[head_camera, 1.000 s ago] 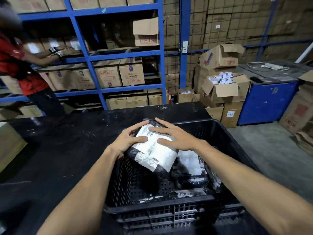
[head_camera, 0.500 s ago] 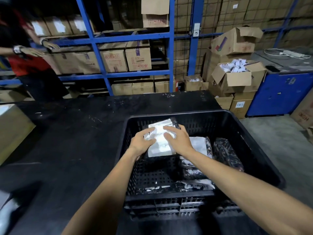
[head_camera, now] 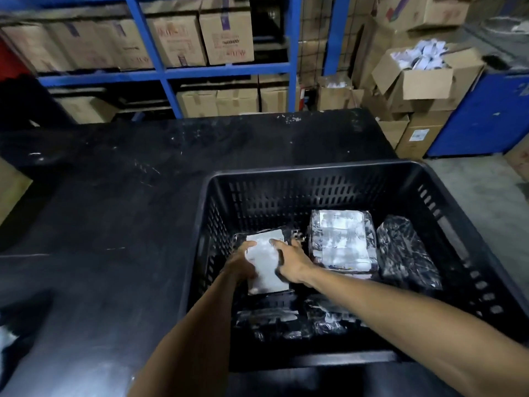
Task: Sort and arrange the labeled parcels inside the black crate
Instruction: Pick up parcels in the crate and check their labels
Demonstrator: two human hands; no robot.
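Note:
The black crate [head_camera: 315, 170] stands on the black table at the right. Inside, at the left, lies a black-wrapped parcel with a white label [head_camera: 266, 265]. My left hand [head_camera: 242, 263] grips its left edge and my right hand [head_camera: 292, 263] presses on its right edge, low in the crate. A second labeled parcel [head_camera: 342, 239] lies flat in the crate's middle. A plain black-wrapped parcel [head_camera: 406, 253] lies at the right. More wrapped parcels [head_camera: 289, 319] sit along the near wall, partly hidden by my arms.
The black table [head_camera: 114, 210] stretches left and behind the crate. Blue shelving [head_camera: 160, 73] with cardboard boxes stands behind. An open carton of white packets [head_camera: 423, 73] and a blue cabinet [head_camera: 486, 116] are at the right. A cardboard box edge [head_camera: 11, 190] shows at far left.
Both hands have lowered the labeled parcel from above the rim down into the crate's left side. The view has tilted down, and the person in red has left it.

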